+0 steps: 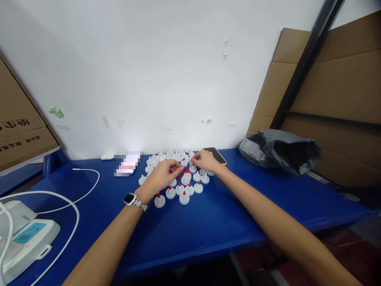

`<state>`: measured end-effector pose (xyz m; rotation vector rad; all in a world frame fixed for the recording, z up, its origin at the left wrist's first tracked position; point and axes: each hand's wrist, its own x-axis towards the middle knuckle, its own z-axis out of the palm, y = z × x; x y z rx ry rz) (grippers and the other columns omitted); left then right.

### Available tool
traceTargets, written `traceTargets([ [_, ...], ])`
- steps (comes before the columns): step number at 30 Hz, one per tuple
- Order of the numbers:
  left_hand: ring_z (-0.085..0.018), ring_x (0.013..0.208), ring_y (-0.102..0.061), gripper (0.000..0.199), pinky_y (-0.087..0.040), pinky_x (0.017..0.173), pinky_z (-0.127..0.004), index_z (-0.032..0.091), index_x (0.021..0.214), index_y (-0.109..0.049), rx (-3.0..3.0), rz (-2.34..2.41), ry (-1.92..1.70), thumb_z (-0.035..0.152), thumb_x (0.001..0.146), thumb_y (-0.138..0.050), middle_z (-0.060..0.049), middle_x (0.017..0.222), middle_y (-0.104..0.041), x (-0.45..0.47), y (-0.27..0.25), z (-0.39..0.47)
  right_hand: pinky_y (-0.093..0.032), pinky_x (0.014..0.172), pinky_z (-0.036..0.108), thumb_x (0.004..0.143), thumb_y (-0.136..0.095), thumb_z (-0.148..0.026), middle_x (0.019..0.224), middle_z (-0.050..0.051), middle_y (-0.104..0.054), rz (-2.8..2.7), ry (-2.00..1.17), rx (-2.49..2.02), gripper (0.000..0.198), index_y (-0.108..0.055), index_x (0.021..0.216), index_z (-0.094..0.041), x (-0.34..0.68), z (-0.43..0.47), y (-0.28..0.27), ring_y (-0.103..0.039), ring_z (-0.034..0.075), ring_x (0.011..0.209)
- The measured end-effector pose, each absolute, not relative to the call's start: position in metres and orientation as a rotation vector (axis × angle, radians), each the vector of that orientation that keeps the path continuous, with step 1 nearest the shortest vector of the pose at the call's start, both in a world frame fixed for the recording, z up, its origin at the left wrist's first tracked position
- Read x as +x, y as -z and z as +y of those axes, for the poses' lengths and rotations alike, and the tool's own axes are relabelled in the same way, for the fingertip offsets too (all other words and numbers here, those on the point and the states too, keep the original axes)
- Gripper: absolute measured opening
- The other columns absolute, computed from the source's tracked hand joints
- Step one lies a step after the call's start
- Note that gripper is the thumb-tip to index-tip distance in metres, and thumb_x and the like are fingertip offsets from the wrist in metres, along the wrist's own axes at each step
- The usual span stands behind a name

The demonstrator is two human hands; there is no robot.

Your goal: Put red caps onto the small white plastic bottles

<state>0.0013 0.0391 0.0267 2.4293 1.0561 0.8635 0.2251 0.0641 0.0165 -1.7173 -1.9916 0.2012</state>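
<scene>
Many white nozzle caps stand on the blue table, several with small red tip caps on their spouts, such as the front white nozzle cap (184,198). Loose red tip caps (185,171) lie in the middle of the group. My left hand (164,173), with a watch on its wrist, hovers over the left side of this pile, fingers drawn together. What is between them is hidden. My right hand (205,160) has thumb and forefinger pinched just above a red-tipped nozzle cap (193,168). Whatever that pinch holds is too small to make out.
Behind my right hand lies a dark-screened phone (218,155). A lit phone (128,163) and a white case (107,155) are at the back left. A grey plastic bag (279,149) lies right. A power strip (32,242) and white cable (74,206) occupy the left.
</scene>
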Motion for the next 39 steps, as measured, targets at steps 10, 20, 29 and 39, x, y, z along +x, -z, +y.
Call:
traceTargets([
  [10, -0.021, 0.077, -0.062, 0.031, -0.044, 0.069, -0.030, 0.021, 0.085, -0.070, 2.499, 1.077, -0.857, 0.045, 0.089, -0.051, -0.005, 0.082, -0.070, -0.006, -0.021, 0.042, -0.029, 0.094, 0.042, 0.074, -0.067, -0.036, 0.084, 0.006, -0.071, -2.101, -0.094, -1.865, 0.018, -0.073, 0.082, -0.021, 0.214, 0.097, -0.029, -0.060, 0.024, 0.092],
  [20, -0.025, 0.085, -0.060, 0.019, -0.042, 0.073, -0.034, 0.022, 0.083, -0.073, 2.729, 1.156, -0.642, 0.032, 0.083, -0.056, -0.008, 0.084, -0.070, -0.007, -0.033, 0.052, -0.030, 0.088, 0.039, 0.076, -0.062, -0.039, 0.092, 0.007, -0.068, -2.006, 0.015, -1.789, 0.023, -0.073, 0.089, -0.024, 0.220, 0.087, -0.025, -0.055, 0.026, 0.096],
  [29, -0.028, 0.079, -0.060, 0.012, -0.039, 0.083, -0.041, 0.019, 0.056, -0.063, 2.730, 1.303, -0.535, 0.019, 0.063, -0.073, -0.006, 0.061, -0.063, 0.017, -0.032, 0.054, -0.028, 0.090, 0.038, 0.078, -0.060, -0.035, 0.081, 0.004, -0.069, -2.023, -0.129, -1.829, 0.021, -0.074, 0.089, -0.024, 0.215, 0.100, -0.020, -0.057, 0.023, 0.092],
  [39, -0.026, 0.082, -0.058, 0.003, -0.040, 0.075, -0.037, 0.020, 0.069, -0.059, 2.842, 1.217, -0.515, 0.019, 0.072, -0.059, -0.007, 0.079, -0.064, 0.013, -0.030, 0.045, -0.028, 0.090, 0.039, 0.077, -0.063, -0.041, 0.080, 0.003, -0.068, -2.033, -0.134, -1.809, 0.024, -0.075, 0.092, -0.026, 0.215, 0.105, -0.018, -0.056, 0.022, 0.090],
])
